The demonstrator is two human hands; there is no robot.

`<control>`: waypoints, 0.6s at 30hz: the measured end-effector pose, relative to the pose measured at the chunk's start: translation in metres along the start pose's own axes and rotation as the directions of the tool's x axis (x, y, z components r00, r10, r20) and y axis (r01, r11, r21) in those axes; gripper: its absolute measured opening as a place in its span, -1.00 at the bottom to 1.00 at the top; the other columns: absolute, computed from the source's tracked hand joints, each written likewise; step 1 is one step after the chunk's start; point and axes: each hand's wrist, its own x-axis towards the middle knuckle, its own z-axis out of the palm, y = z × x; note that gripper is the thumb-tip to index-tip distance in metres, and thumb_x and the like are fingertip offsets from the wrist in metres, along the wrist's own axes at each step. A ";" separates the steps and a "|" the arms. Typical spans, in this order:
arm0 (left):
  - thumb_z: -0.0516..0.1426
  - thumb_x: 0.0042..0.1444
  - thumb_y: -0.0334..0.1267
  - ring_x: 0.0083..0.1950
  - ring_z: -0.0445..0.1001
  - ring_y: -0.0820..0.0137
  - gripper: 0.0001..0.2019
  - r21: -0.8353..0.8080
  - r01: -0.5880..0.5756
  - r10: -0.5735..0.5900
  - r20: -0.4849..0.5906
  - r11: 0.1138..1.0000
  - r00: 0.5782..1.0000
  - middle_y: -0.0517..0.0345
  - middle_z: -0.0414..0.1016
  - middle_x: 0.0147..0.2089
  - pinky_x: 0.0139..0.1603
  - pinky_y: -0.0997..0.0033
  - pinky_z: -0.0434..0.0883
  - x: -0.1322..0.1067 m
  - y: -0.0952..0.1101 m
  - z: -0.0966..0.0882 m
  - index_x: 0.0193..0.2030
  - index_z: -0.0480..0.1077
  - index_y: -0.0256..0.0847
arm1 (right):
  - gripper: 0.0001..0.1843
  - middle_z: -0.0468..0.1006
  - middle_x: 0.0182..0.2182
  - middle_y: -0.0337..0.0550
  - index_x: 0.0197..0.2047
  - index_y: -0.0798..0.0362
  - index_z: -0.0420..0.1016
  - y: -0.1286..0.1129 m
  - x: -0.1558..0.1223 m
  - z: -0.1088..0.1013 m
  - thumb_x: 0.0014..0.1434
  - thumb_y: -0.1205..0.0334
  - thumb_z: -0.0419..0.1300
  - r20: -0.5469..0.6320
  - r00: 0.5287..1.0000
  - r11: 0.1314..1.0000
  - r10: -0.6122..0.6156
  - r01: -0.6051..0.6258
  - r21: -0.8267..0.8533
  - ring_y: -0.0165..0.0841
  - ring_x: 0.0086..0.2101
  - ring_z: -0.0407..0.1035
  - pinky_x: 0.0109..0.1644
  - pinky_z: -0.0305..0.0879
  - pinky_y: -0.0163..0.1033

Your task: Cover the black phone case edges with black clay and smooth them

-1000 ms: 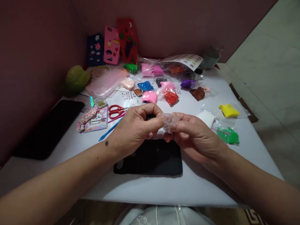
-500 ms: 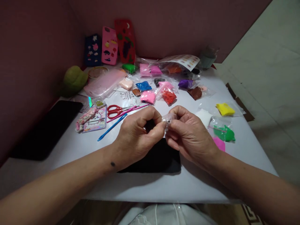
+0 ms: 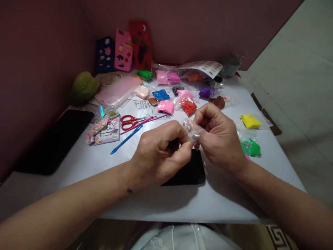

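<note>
A small clear plastic bag (image 3: 191, 131) is pinched between my two hands over the table. My left hand (image 3: 163, 149) grips its near left side with thumb and forefinger. On the other side my right hand (image 3: 217, 135) has its thumb and fingers closed on the bag. What the bag contains is too hidden to make out. Beneath the hands lies a black phone case-like slab (image 3: 188, 172), partly covered by my left hand. Left of the hands are red-handled scissors (image 3: 128, 122), a blue modelling tool (image 3: 126, 139) and thin pink sticks (image 3: 156, 118).
Bags of coloured clay lie behind, among them blue (image 3: 160, 94), red (image 3: 188, 106) and purple (image 3: 206, 92). Yellow (image 3: 250, 121) and green (image 3: 252, 147) bags are at right. Decorated phone cases (image 3: 123, 50) lean on the wall. A dark tablet-like slab (image 3: 56, 142) lies left, near a green fruit (image 3: 85, 86).
My right hand has risen and turned, and the plastic bag looks more stretched out between the fingers. My left hand has shifted slightly right. The view has moved a little.
</note>
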 end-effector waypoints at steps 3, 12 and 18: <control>0.15 0.08 -0.45 -0.50 0.31 0.60 -0.86 -0.022 0.104 -0.105 -0.053 0.994 0.993 0.31 0.40 -0.51 -0.47 0.60 0.27 0.005 0.000 -0.003 -0.48 0.33 -0.24 | -0.83 0.33 -0.47 -0.35 -0.25 0.03 0.33 -0.009 -0.001 -0.003 0.10 0.44 0.19 0.096 0.994 0.993 0.047 -0.057 0.105 -0.50 -0.49 0.22 -0.44 0.16 -0.32; 0.16 0.13 -0.36 -0.64 0.08 0.61 -0.81 -0.015 0.153 -0.153 0.007 0.988 0.988 0.37 0.27 -0.60 -0.63 0.51 0.06 0.003 -0.001 -0.003 -0.49 0.31 -0.18 | -0.78 0.32 -0.48 -0.31 -0.44 0.06 0.32 -0.001 0.001 -0.011 0.17 0.27 0.28 0.106 0.994 0.991 0.003 0.011 -0.133 -0.51 -0.47 0.18 -0.41 0.12 -0.34; 0.10 0.11 -0.47 -0.56 0.16 0.58 -0.82 0.082 -0.137 0.128 0.104 0.987 0.986 0.33 0.27 -0.56 -0.55 0.53 0.13 -0.003 -0.005 0.002 -0.47 0.25 -0.19 | -0.56 0.05 -0.64 -0.36 -0.60 0.06 0.04 0.002 -0.001 -0.003 0.17 0.34 0.21 0.044 0.995 0.938 -0.088 0.098 -0.332 -0.53 -0.56 -0.04 -0.46 -0.05 -0.30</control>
